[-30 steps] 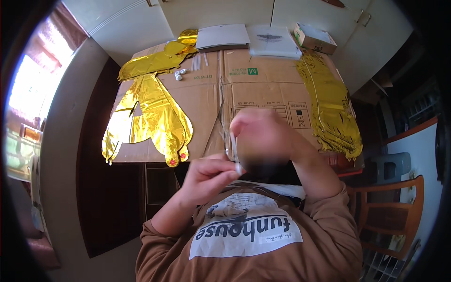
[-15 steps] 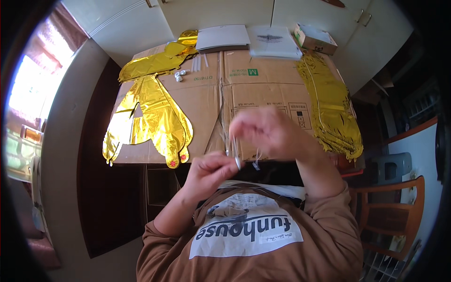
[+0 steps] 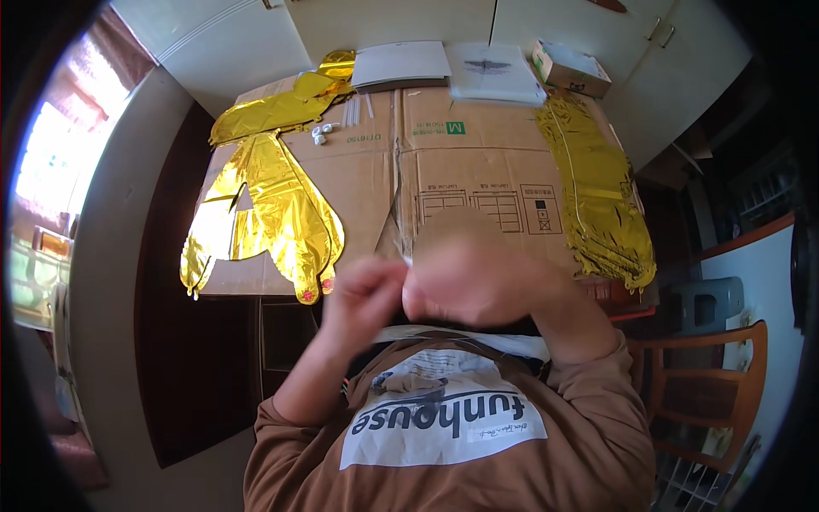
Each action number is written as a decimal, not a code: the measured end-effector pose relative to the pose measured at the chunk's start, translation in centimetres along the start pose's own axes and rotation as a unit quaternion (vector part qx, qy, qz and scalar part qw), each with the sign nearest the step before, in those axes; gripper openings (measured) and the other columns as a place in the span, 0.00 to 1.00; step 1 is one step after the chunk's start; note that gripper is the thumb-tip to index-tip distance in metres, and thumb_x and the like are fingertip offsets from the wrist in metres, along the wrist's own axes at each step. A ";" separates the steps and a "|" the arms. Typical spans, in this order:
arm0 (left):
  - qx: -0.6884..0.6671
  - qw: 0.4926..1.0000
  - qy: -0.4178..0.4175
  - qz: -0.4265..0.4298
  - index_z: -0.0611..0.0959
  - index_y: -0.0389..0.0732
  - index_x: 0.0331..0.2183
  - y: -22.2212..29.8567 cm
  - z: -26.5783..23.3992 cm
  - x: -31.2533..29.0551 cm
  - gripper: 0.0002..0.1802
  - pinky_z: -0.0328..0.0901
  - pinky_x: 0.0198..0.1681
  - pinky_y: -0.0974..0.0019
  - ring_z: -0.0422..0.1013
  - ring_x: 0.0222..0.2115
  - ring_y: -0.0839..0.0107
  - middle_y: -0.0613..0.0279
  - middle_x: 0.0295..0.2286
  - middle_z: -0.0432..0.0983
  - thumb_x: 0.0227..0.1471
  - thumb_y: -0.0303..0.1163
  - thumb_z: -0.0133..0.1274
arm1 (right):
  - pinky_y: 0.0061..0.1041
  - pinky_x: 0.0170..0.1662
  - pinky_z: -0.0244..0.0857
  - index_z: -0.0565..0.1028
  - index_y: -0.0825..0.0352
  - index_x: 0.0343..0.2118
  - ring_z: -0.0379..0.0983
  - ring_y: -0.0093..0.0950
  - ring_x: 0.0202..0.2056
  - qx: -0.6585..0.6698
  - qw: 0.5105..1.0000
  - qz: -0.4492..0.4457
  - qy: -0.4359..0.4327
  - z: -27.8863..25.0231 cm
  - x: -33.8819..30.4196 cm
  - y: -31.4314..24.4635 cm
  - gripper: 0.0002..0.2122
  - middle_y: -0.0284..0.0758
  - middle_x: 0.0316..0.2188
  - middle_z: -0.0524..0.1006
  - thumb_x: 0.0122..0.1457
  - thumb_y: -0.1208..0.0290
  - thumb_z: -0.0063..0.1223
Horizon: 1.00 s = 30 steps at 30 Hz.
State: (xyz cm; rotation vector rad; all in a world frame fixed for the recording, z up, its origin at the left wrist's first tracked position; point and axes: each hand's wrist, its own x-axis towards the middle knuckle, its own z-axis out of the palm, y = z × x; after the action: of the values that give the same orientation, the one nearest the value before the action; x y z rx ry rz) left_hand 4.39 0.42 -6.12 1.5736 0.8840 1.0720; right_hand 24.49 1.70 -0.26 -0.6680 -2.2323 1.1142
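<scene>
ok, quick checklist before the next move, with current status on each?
1. Left hand grip: cannot tell; motion blur hides what, if anything, it holds.
2. Right hand grip: cannot tell; also blurred.
3. Left gold foil fully within the cardboard: not ok; a tab reaches past the near edge.
4. Thin pale sticks clear of both hands: ok; they lie near the far edge.
5. Small white pieces clear of both hands: ok; just nearer than the sticks.
6. Right gold foil on the cardboard: ok; spread along its right side.
</scene>
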 end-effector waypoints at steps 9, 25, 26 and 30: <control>-0.076 0.993 0.089 -0.014 0.82 0.33 0.36 0.5 -0.9 1.1 0.08 0.63 0.31 0.77 0.69 0.27 0.82 0.64 0.27 0.77 0.54 0.24 0.53 | 0.23 0.30 0.63 0.74 0.69 0.27 0.70 0.21 0.24 -0.021 0.999 0.017 -0.019 1.4 -0.5 1.7 0.09 0.35 0.20 0.73 0.60 0.69 0.48; -0.382 0.920 0.026 -0.076 0.81 0.32 0.37 0.4 -1.0 0.5 0.09 0.66 0.39 0.75 0.72 0.33 0.79 0.61 0.33 0.79 0.54 0.25 0.52 | 0.25 0.30 0.64 0.73 0.69 0.25 0.72 0.29 0.24 0.002 0.999 0.050 0.006 1.6 0.0 3.4 0.06 0.37 0.21 0.74 0.56 0.73 0.52; -0.243 0.966 0.050 -0.076 0.81 0.32 0.37 -0.5 -1.0 0.8 0.09 0.66 0.38 0.76 0.72 0.32 0.80 0.62 0.32 0.78 0.54 0.25 0.52 | 0.25 0.30 0.64 0.74 0.69 0.26 0.72 0.29 0.24 -0.064 0.996 0.023 -0.061 1.1 0.0 2.5 0.05 0.38 0.22 0.74 0.56 0.75 0.50; -0.199 0.968 -0.070 -0.133 0.82 0.32 0.36 -0.4 0.5 -0.6 0.09 0.64 0.35 0.78 0.70 0.31 0.83 0.66 0.30 0.78 0.55 0.26 0.53 | 0.27 0.31 0.65 0.74 0.68 0.26 0.71 0.30 0.25 -0.041 0.986 0.010 0.163 -1.1 1.1 2.2 0.07 0.38 0.21 0.73 0.59 0.71 0.50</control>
State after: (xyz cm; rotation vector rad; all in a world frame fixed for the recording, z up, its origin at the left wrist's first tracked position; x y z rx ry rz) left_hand 4.58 -0.20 -6.72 1.1442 0.7072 0.8700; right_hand 24.88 4.16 -1.22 -0.8444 -2.0015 0.8546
